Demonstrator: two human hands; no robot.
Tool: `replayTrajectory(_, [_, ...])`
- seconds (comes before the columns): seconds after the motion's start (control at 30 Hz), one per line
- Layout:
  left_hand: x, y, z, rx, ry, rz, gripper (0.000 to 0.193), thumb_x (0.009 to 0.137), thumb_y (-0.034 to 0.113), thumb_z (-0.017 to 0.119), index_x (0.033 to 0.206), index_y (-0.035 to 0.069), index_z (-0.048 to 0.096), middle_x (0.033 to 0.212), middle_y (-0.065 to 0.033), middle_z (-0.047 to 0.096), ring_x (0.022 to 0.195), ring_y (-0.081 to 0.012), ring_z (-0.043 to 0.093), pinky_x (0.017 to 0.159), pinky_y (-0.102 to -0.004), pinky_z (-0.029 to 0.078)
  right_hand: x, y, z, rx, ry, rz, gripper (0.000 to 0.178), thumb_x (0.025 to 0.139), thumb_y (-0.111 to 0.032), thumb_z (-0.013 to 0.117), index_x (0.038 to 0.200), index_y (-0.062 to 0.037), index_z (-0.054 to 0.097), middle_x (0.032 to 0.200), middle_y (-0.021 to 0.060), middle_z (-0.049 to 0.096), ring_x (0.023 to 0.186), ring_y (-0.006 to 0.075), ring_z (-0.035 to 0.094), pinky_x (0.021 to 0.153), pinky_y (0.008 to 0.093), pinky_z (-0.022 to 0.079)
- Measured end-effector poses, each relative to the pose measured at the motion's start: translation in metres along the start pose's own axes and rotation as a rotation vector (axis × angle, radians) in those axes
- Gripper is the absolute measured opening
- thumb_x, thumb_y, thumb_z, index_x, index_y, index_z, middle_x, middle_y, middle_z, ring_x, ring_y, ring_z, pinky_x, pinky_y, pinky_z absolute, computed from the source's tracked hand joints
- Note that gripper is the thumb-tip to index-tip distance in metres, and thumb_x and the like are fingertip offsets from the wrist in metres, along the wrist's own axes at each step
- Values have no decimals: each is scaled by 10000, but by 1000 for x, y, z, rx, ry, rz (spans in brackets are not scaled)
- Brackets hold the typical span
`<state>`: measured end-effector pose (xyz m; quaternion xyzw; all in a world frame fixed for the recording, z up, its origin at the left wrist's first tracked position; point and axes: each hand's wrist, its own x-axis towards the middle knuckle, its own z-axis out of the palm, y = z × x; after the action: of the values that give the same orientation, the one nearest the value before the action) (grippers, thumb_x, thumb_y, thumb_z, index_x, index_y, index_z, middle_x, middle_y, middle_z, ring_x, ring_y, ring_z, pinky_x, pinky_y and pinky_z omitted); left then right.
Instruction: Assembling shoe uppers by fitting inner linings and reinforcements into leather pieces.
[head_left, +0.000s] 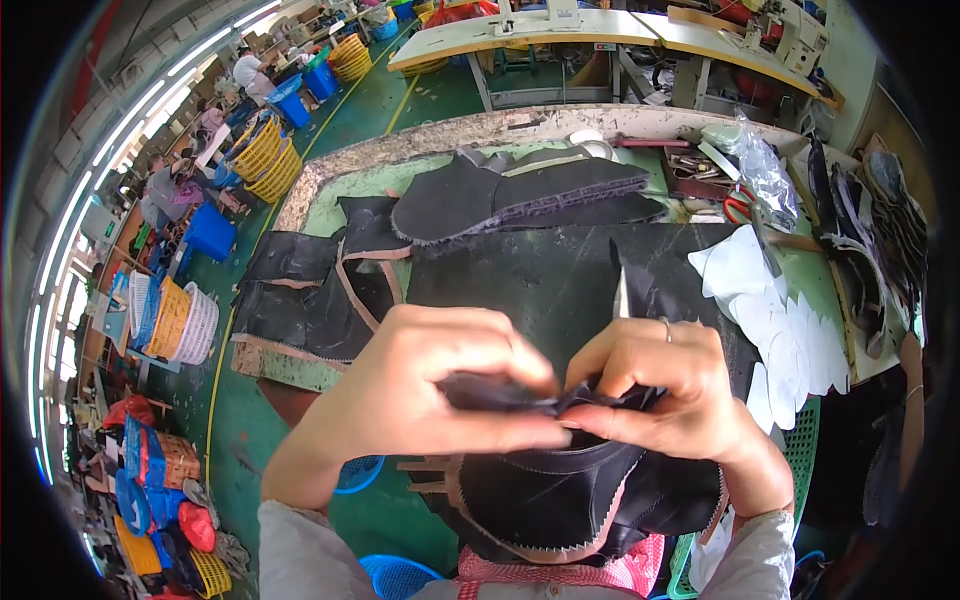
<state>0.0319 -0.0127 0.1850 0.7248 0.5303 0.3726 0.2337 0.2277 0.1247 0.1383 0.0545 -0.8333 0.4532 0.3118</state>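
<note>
Close in front of me, both hands pinch the upper edge of a black leather boot upper point(530, 495). Its lower part hangs toward my lap and shows a zigzag-cut, brownish border. My left hand point(440, 385) is closed on the edge from the left, thumb below and fingers above, slightly blurred. From the other side my right hand point(660, 380), with a ring on one finger, grips the same edge, and the thumbs almost meet. The fold between the fingertips is partly hidden. Beyond the hands lies a dark work mat point(500, 275).
Stacked black fleece-lined pieces point(520, 200) lie at the mat's far side, black leather pieces point(290, 265) at its left. White cut pieces point(785, 330), red-handled scissors point(738, 208) and a clear plastic bag point(762, 170) are at right. Another person's arm point(912, 400) shows at the right edge.
</note>
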Motion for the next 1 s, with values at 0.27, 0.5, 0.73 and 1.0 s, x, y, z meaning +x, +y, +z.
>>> replayTrajectory(0.27, [-16, -21, -13, -51, -46, 60, 274, 729, 12, 836, 685, 33, 566, 1002, -165, 716, 847, -234, 703, 656, -303, 519, -19, -10, -27, -271, -232, 155, 250, 794, -183, 796, 838, -62, 582, 881, 43, 645, 667, 277, 642, 561, 351, 494])
replayTrajectory(0.5, [-10, -24, -27, -129, -294, 87, 387, 752, -43, 798, 628, 76, 451, 848, -196, 743, 600, -193, 701, 513, -249, 496, -24, -13, -26, -397, -236, 28, 266, 830, -228, 778, 816, -83, 556, 800, 29, 622, 582, 235, 620, 504, 349, 465])
replayTrajectory(0.73, [-3, -18, -25, -286, -293, -199, 330, 782, -52, 766, 1089, 2, 659, 1015, -117, 724, 944, -201, 720, 806, -310, 555, -30, -3, -18, -258, -268, 51, 258, 868, -267, 756, 850, -96, 563, 657, 35, 568, 517, 263, 607, 462, 378, 451])
replayTrajectory(1.0, [6, -25, -2, 66, -570, -165, 304, 773, 193, 847, 972, -6, 730, 850, -94, 703, 726, -226, 689, 624, -306, 521, -27, -2, -31, -252, -471, 283, 289, 812, -253, 785, 877, -26, 618, 822, 113, 619, 751, 352, 647, 632, 430, 492])
